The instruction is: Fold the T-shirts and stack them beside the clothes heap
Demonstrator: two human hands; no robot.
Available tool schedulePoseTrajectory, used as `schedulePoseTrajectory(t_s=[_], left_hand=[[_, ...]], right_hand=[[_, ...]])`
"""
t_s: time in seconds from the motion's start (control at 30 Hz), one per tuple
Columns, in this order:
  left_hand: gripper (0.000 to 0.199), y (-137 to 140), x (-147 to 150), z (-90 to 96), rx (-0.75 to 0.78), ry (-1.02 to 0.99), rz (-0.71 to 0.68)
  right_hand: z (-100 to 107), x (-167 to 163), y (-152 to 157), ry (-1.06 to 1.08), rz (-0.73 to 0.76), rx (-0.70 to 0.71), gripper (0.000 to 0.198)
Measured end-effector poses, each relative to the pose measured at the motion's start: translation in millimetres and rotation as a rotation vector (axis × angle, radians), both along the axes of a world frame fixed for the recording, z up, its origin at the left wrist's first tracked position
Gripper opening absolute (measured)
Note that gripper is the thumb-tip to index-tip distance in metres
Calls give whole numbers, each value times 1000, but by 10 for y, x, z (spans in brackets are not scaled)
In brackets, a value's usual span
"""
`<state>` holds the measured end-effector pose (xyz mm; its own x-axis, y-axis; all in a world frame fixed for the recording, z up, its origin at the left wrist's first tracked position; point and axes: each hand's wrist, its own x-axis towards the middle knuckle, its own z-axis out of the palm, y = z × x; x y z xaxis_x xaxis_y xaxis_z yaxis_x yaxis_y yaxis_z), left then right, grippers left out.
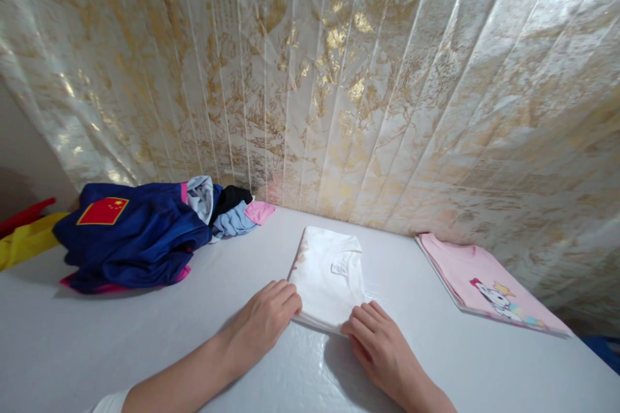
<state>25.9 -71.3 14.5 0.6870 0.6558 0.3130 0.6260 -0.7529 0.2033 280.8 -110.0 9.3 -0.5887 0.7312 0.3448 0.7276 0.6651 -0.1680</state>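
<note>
Two hands, the left hand (276, 304) and the right hand (371, 335), meet the near edge of the white shirt (324, 281). The right has finger and thumb closed on the near right corner. The left has its fingers curled at the near left corner; whether it pinches or merely rests there cannot be told. Holding both corners probably keeps the edge straight and the layers aligned.

The shirt lies folded flat on the tabletop (290, 387), directly beyond and between the hands, label uppermost.

Farther right, well apart from the right hand, the pink shirt (479, 274) lies folded with its print upward, apparently so placed to keep it flat and separate. Far left, a navy garment (140, 235) lies loosely heaped, touching the small clothes (236, 219); yellow cloth (31, 242) lies beside it. The patterned curtain (290, 77) hangs behind.
</note>
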Motion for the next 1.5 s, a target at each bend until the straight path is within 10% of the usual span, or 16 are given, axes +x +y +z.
schedulePoseTrajectory(t_s=[1.23, 1.5], left_hand=[[38, 90, 133, -23, 97, 55, -27], [26, 220, 108, -96, -98, -32, 76]], right_hand=[[-68, -55, 57, 42, -129, -116, 25], [-85, -48, 60, 59, -147, -169, 24]])
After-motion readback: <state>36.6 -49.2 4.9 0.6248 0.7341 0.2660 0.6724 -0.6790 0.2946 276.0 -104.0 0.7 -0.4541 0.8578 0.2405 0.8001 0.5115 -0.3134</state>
